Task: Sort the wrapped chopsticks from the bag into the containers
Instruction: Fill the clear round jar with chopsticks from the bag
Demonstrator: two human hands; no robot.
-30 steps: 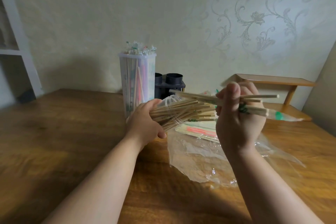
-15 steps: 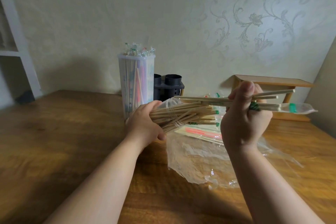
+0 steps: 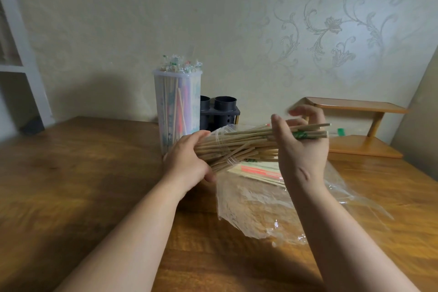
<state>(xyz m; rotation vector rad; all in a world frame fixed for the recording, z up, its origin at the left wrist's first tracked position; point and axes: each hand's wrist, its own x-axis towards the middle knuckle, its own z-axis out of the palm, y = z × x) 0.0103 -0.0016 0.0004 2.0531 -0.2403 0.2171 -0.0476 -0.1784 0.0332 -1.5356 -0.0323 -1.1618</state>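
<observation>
My left hand [image 3: 187, 161] grips the near end of a bundle of wrapped chopsticks [image 3: 244, 147], held level above the table. My right hand [image 3: 301, 156] is at the bundle's far end. A few green-printed chopsticks [image 3: 308, 134] lie across its palm against the bundle, with the thumb lifted and the fingers loosely curled. Under the hands lies the clear plastic bag [image 3: 256, 208], with red-printed wrapped chopsticks [image 3: 258, 170] on it. A tall clear container [image 3: 176, 106] packed with wrapped chopsticks stands behind my left hand. A black two-tube holder [image 3: 220, 114] stands just right of it.
A wooden table [image 3: 83, 173] carries everything. A small wooden two-level stand [image 3: 355, 108] sits at the back right, with a green-tipped wrapper [image 3: 340, 131] lying on its lower board. White shelving [image 3: 23, 59] is at the far left. A papered wall runs behind.
My right hand brought its few chopsticks left and down against the bundle, and its fist loosened with the thumb lifting. My left hand kept its grip and barely moved.
</observation>
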